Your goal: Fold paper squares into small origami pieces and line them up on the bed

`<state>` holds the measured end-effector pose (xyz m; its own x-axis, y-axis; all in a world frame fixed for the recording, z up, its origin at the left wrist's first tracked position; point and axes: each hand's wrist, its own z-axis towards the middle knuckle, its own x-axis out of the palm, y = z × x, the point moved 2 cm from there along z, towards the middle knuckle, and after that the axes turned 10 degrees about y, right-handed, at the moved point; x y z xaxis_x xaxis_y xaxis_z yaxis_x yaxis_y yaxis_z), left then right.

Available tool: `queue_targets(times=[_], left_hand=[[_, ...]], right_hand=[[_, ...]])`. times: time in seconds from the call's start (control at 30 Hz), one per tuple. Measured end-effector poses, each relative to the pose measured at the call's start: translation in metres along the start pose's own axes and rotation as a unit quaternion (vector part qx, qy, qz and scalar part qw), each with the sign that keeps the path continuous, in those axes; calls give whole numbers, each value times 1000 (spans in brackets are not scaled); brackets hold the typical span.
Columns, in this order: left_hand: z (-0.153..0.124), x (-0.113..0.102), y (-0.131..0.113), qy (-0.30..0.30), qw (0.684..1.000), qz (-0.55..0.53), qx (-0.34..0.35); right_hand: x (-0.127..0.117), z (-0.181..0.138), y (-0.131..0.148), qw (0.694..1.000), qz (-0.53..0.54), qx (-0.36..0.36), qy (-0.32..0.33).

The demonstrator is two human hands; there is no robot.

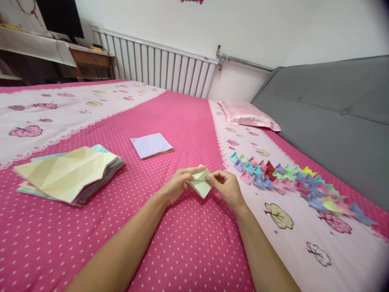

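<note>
Between my two hands is a small folded piece of pale green origami paper (201,187), a diamond shape held just above the pink dotted bedspread. My left hand (179,183) grips its left corner, with the index finger stretched along the upper edge and the thumb beneath. On the right corner, the thumb and index finger of my right hand (226,184) are pinched. The other fingers of both hands are curled, and the paper's far side is partly hidden behind them.
A stack of creased coloured sheets (73,172) lies to the left. Farther off is a neat stack of square paper (152,145), lavender on top. Rows of folded paper boats (285,178) stand to the right. A pink pillow (247,114) rests near the grey headboard (328,101).
</note>
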<state>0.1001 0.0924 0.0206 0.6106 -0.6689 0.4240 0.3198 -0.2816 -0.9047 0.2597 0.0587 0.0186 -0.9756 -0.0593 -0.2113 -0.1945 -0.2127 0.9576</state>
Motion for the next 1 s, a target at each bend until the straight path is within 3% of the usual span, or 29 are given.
queue_targets(times=[0.23,0.47,0.6,0.73,0.87,1.0], left_hand=[[0,3,1,20,995,92,27],[8,-7,9,-89,980,168,59],[10,-18,16,-152,939,309,20],[10,-25,18,-169,878,448,-18],[9,-26,13,-186,819,543,-7],[10,-30,13,-183,800,571,-11]], right_hand=[[-1,0,0,998,-9,3,-64],[-6,0,-5,990,-64,-3,-127],[-4,2,-21,989,-100,54,-99],[-2,4,-36,975,-181,118,-60],[-2,4,-40,966,-215,135,-53],[-1,3,-36,952,-269,135,-54]])
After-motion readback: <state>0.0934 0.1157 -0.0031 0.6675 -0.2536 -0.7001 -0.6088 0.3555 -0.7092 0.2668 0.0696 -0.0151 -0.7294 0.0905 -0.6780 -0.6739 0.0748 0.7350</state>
